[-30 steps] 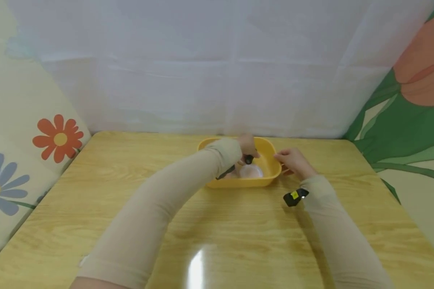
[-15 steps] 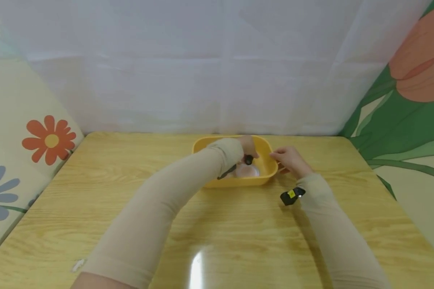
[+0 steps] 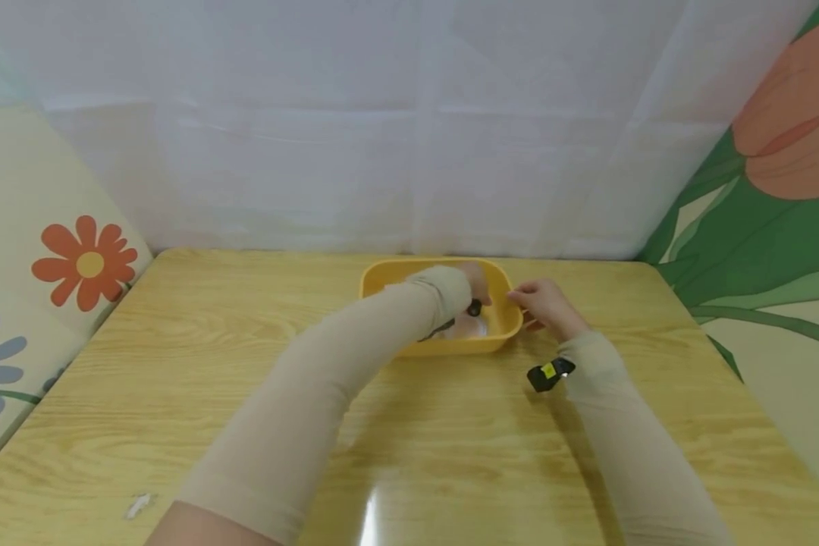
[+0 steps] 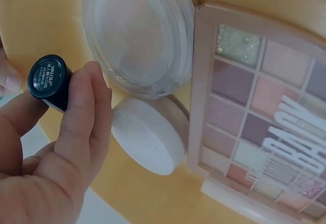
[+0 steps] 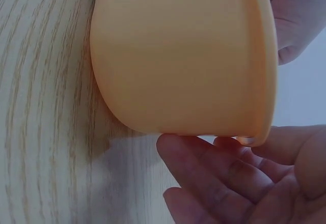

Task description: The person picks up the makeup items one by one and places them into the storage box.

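Note:
A yellow plastic basin (image 3: 460, 346) stands on the wooden table. My left hand (image 3: 476, 282) is inside it and pinches a small black cosmetic tube (image 4: 49, 79), whose round end carries fine print. Beside those fingers, in the left wrist view, lie a clear-lidded round compact (image 4: 135, 33), a white round container (image 4: 147, 135) and an eyeshadow palette (image 4: 244, 107) with several colours. At the basin's right end my right hand (image 5: 249, 180) grips the rim, thumb at the lip and fingers against the outer wall. Some of the basin's contents are hidden behind the left arm.
A white strip-like item (image 4: 239, 203) lies along the palette's edge in the basin. A white cloth (image 3: 409, 136) hangs behind the table (image 3: 246, 326). A small pale patch (image 3: 139, 506) marks the tabletop at front left.
My left hand, with the black cosmetic tube, has shifted slightly right inside the basin. The right hand keeps its hold on the rim. The head view has panned a little.

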{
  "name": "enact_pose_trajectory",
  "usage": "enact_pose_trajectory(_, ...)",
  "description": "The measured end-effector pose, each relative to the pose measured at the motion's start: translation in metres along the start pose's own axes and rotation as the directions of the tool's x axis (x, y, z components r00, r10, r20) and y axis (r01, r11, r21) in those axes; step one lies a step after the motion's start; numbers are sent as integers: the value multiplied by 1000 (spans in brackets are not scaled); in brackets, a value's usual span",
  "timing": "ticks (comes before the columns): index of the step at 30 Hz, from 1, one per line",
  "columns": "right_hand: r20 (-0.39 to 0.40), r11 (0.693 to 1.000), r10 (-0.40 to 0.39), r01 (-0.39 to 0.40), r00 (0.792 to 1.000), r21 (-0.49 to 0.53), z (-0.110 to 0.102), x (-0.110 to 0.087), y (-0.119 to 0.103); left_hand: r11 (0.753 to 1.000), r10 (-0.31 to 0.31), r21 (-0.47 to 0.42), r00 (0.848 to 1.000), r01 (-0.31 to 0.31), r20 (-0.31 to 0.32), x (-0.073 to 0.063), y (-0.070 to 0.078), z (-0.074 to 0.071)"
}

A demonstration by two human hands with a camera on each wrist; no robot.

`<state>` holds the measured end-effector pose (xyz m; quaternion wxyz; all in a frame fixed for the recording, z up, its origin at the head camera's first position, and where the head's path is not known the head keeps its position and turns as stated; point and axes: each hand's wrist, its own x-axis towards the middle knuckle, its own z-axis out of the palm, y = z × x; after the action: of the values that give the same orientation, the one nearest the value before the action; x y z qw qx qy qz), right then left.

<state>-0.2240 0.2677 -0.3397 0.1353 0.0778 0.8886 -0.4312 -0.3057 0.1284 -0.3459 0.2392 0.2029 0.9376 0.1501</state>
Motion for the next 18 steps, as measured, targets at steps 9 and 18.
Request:
enact_pose_trajectory(9,0,1000,-17,17,1000,-1,-1,0,2,997,-43,-72,997,38,-64,-26,16,-1)
enact_pose_trajectory(18,-4,999,-44,44,999,-1,-3,1,6,998,-7,-57,995,1,-95,40,7,16)
